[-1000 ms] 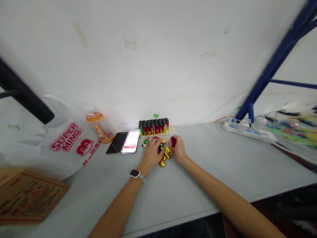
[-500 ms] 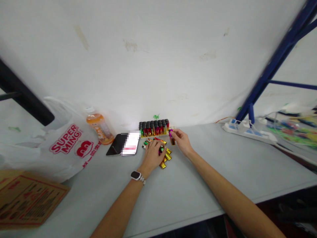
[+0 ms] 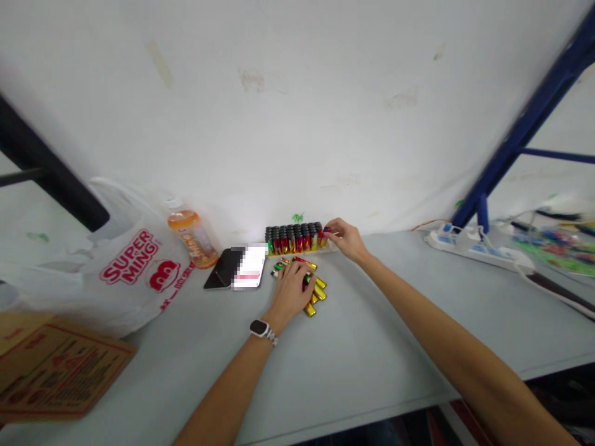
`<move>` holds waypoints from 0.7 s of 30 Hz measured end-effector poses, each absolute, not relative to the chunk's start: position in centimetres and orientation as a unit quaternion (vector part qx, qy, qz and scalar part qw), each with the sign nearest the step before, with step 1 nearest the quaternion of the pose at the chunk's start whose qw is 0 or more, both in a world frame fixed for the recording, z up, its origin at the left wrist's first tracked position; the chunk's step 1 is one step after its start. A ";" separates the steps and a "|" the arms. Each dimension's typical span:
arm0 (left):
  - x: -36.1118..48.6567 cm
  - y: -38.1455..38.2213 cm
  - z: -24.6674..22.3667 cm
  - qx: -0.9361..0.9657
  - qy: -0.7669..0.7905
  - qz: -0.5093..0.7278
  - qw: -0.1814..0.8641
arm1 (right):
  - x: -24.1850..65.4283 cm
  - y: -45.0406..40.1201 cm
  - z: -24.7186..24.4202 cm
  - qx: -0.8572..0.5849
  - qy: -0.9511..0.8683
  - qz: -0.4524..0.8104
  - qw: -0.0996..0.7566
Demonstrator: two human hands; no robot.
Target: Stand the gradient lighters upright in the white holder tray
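Upright lighters (image 3: 294, 240) with black tops and shiny red, green and gold bodies stand in tight rows in a shallow tray (image 3: 329, 249) against the wall. At the right end of those rows, my right hand (image 3: 348, 238) pinches a lighter by its dark top; its lower part is largely hidden by the fingers and neighbouring lighters. My left hand (image 3: 294, 288) lies over a small pile of loose lighters (image 3: 320, 291), its fingers curled round a dark and green one between thumb and fingers. Gold ends stick out to the right of this hand.
Left of the tray lies a phone-like device (image 3: 248, 269) with a lit, blurred screen. Farther left are an orange drink bottle (image 3: 193, 238), a white plastic bag (image 3: 139, 272) and a cardboard box (image 3: 60, 371). A power strip (image 3: 469, 251) lies at right near a blue post (image 3: 506, 148).
My right hand has carried a purple and gold lighter back to the right end of the standing rows. My left hand stays on the loose pile. The view has shifted slightly.
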State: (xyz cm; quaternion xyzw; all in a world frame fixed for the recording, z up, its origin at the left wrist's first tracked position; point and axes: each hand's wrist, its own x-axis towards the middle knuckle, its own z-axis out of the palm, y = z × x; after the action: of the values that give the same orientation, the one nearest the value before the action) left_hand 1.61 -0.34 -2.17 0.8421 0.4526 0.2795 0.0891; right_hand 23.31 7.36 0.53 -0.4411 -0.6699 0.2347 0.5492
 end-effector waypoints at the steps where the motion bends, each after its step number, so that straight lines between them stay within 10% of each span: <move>1: 1.6 -0.3 -2.2 0.842 0.452 0.279 0.089 | 23.3 7.6 0.6 -0.437 -0.675 0.239 0.544; 10: 1.5 -0.4 -2.2 0.843 0.449 0.283 0.089 | 23.7 9.0 0.0 -0.435 -0.714 0.253 0.487; 21: 1.4 -0.1 -2.0 0.805 0.476 0.338 0.102 | 22.9 6.5 -1.3 -0.558 -0.765 -0.082 0.311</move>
State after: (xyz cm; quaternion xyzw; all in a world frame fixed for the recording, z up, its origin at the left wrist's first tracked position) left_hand 1.38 -0.12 -2.02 0.8055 0.4765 0.3375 0.1016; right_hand 22.93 6.51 -1.35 -0.5583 -0.7647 -0.0820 0.3111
